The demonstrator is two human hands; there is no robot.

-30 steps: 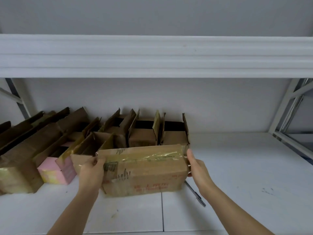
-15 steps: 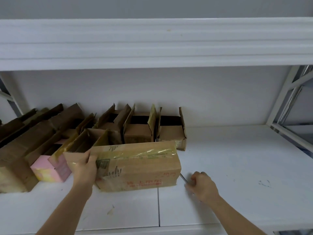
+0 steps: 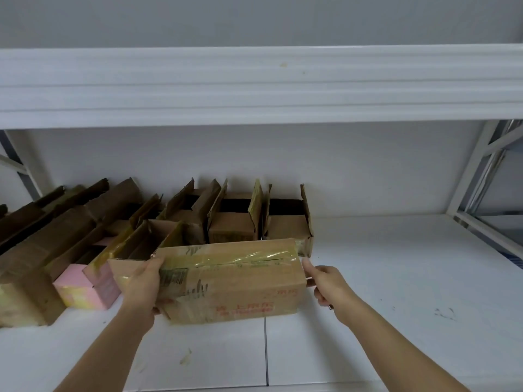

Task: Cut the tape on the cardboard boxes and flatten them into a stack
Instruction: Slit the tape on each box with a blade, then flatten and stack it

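Note:
A long brown cardboard box (image 3: pixel 235 281), sealed along its top with shiny yellowish tape (image 3: pixel 243 260), lies on the white shelf (image 3: pixel 396 278) in front of me. My left hand (image 3: pixel 144 281) grips the box's left end, fingers over the top edge. My right hand (image 3: pixel 325 284) is at the box's right end with its fingers curled round a thin cutter (image 3: pixel 330 307). Only the cutter's small dark end shows below the hand, and my thumb points at the box's top right corner.
Behind and to the left stand several opened cardboard boxes (image 3: pixel 235 222) with flaps up, one of them pink (image 3: pixel 82 287), filling the shelf's left side. A white upper shelf beam (image 3: pixel 254 86) hangs overhead. A metal upright (image 3: pixel 475 165) stands at the right.
My right hand left the box's right end, dropped to the shelf, closed on the cutter lying there and came back up to the box's end. The left hand kept its hold.

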